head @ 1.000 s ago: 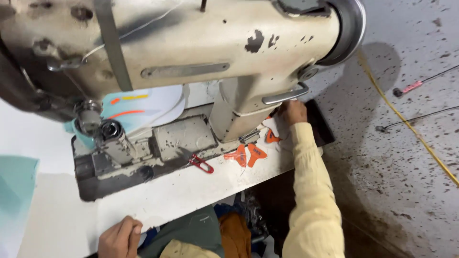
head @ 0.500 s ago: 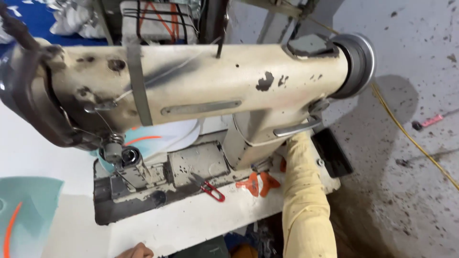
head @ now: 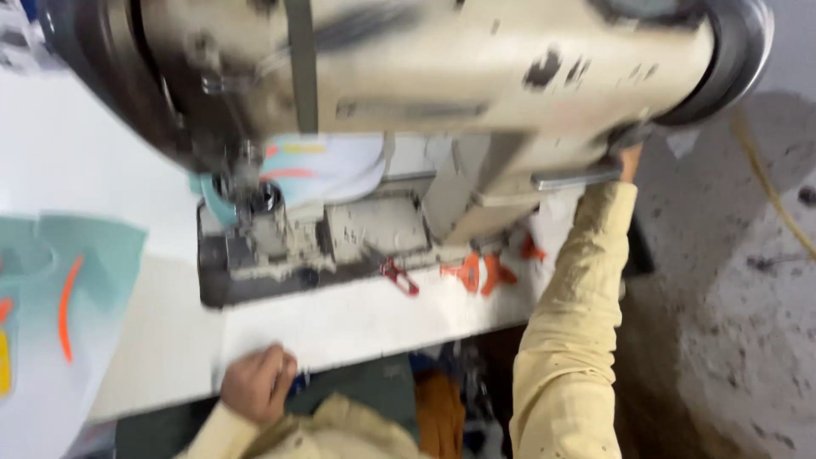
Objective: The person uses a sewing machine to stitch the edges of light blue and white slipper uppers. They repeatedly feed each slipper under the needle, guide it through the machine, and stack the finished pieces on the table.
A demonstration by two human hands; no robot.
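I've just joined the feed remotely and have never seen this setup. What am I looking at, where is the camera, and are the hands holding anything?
The one picture comes from a camera on the person's head, looking down. The big worn cream machine is an industrial sewing machine on a white table. The right hand, in a yellow sleeve, reaches up beside the black wheel at the machine's end; its fingers are mostly hidden. The left hand rests on the table's near edge, holding nothing visible. On the table lie small red snips, orange cut pieces and, at left, teal fabric. The picture is blurred.
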